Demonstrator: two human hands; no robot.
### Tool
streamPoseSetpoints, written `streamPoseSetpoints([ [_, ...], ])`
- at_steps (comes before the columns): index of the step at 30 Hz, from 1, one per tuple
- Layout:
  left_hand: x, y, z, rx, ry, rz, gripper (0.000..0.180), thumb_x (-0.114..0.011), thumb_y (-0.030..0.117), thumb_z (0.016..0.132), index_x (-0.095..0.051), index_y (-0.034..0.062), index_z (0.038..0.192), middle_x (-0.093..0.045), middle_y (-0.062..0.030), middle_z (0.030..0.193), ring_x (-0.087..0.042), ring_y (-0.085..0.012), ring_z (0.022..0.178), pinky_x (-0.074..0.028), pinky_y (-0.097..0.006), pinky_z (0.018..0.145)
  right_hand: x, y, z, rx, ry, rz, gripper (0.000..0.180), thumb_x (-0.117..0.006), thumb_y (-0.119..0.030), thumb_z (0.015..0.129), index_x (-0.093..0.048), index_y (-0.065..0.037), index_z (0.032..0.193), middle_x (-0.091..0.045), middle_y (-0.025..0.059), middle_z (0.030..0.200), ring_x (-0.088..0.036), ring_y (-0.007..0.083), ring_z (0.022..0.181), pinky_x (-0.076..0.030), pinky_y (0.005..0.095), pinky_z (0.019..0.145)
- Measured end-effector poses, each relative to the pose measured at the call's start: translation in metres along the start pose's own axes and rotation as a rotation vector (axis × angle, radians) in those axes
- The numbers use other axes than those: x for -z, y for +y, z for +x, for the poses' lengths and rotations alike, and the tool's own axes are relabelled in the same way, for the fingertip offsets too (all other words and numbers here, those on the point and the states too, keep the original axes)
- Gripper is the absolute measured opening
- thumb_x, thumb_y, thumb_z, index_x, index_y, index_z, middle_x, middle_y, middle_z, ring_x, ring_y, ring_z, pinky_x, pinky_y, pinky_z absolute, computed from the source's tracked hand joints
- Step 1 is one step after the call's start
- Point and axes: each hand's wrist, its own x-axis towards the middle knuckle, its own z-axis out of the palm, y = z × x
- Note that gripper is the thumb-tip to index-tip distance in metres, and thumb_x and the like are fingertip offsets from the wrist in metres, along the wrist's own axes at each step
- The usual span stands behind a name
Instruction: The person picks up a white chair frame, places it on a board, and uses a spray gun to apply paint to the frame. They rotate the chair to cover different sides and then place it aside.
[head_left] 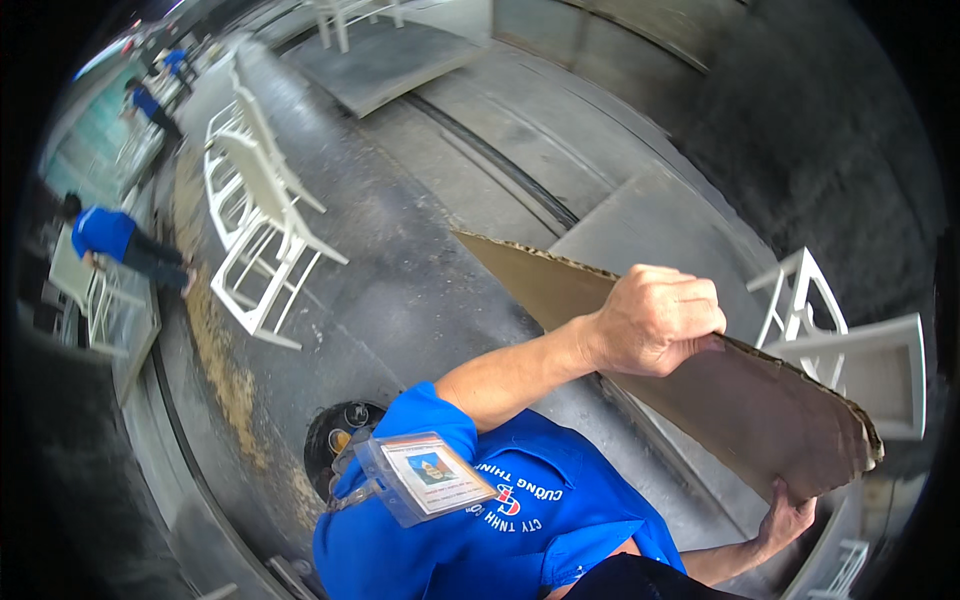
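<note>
A long brown cardboard sheet (740, 400) stretches in front of me from the middle of the floor toward the lower right, its corrugated edge frayed. On its upper edge my left hand (658, 320) is closed in a fist, knuckles up, the arm reaching across my blue shirt. Near the sheet's right end my right hand (785, 520) grips the lower edge; the thumb shows against the board, and some fingers are hidden. Just beyond that end is a white chair (850, 350), partly covered by the cardboard.
Several white chairs (265, 240) stand in a row on the grey floor to the left. A dark round bucket (335, 435) with items inside is by my left side. A low platform (385, 65) carries white furniture. Far left, a person (105, 235) in blue works beside a chair.
</note>
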Motion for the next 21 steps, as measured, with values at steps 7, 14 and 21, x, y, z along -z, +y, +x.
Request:
streamPoseSetpoints([
  [7,0.134,-0.024,-0.027,0.242,0.484,0.473,0.042,-0.084,0.015,0.08,-0.063,0.0064,0.115,-0.057,-0.0141,0.115,-0.055,-0.0342,0.113,-0.045,-0.045,0.1,-0.143,-0.092,0.02,0.238,0.031,0.08,0.04,-0.087,-0.002,0.077,-0.072,0.0,0.115,-0.076,0.0081,0.103,-0.069,0.0168,0.089,-0.055,0.0324,0.084],
  [14,0.104,0.01,-0.098,0.635,0.289,0.065,0.076,-0.083,0.029,0.087,-0.042,0.0042,0.146,-0.045,-0.022,0.136,-0.046,-0.0385,0.131,-0.04,-0.048,0.11,-0.269,-0.174,0.023,0.444,-0.097,-0.017,0.029,-0.091,-0.016,0.076,-0.074,-0.005,0.097,-0.076,0.0069,0.091,-0.072,0.0216,0.082,-0.056,0.0344,0.078],
  [21,0.102,-0.066,-0.115,1.227,0.783,-0.847,0.127,-0.081,0.034,0.092,0.024,0.012,0.16,-0.034,-0.019,0.155,-0.038,-0.0307,0.143,-0.028,-0.051,0.121,-0.386,-0.254,-0.014,0.768,-0.589,-0.046,0.016,-0.076,-0.009,0.08,-0.069,-0.005,0.094,-0.07,0.0165,0.084,-0.068,0.0381,0.079,-0.055,0.0476,0.071],
])
